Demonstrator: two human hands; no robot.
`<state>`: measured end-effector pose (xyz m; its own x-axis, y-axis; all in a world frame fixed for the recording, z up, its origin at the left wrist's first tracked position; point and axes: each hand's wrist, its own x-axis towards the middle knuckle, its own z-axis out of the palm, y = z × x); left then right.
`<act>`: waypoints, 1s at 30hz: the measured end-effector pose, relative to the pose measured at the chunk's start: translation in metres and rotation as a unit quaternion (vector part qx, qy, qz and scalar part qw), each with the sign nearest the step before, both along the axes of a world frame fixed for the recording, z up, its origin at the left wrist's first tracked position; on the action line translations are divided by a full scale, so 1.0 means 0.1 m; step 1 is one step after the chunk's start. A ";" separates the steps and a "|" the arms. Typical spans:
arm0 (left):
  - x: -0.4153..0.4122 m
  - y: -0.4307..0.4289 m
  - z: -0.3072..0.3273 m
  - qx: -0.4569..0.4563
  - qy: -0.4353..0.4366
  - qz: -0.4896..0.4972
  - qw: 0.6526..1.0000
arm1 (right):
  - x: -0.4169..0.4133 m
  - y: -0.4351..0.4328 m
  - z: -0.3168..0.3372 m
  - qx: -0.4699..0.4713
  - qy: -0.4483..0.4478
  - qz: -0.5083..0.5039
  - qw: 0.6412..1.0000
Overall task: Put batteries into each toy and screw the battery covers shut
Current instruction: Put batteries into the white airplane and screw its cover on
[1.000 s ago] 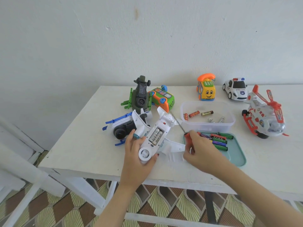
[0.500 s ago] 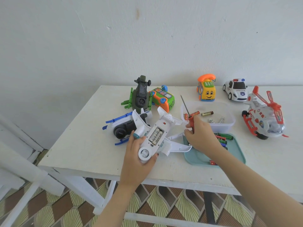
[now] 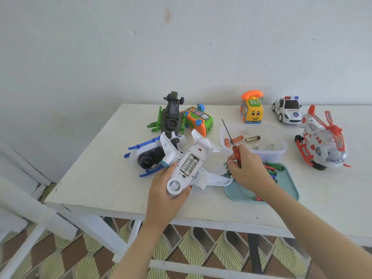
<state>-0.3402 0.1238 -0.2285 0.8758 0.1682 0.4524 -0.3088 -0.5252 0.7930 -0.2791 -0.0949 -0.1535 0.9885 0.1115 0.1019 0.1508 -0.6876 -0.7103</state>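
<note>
My left hand [image 3: 165, 190] grips a white toy plane [image 3: 198, 158] lying belly up near the table's front. Its battery bay [image 3: 189, 163] is uncovered, with batteries inside. My right hand [image 3: 246, 168] holds a red-handled screwdriver [image 3: 231, 140], shaft pointing up and away. That hand hovers over the left end of a teal tray [image 3: 287, 188] with several green, red and blue batteries [image 3: 272, 168]. Fingers hide what lies under them. A clear tub [image 3: 269, 154] behind the tray contains more batteries.
A white and blue toy [image 3: 149, 156], a dark green toy [image 3: 172, 117] and a green-orange toy [image 3: 198, 119] lie behind the plane. A yellow phone car [image 3: 252, 111], a police car [image 3: 286, 109] and a red-white helicopter [image 3: 322, 143] stand on the right. The table's front edge [image 3: 201, 216] is close.
My right hand lifted the screwdriver off the plane and swung its shaft upright, moving right over the tray's left end. My left hand kept hold of the plane.
</note>
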 end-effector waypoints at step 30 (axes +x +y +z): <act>0.87 -0.58 0.45 0.101 -0.182 0.040 0.977 | 0.44 -0.85 0.47 0.022 0.018 -0.048 0.998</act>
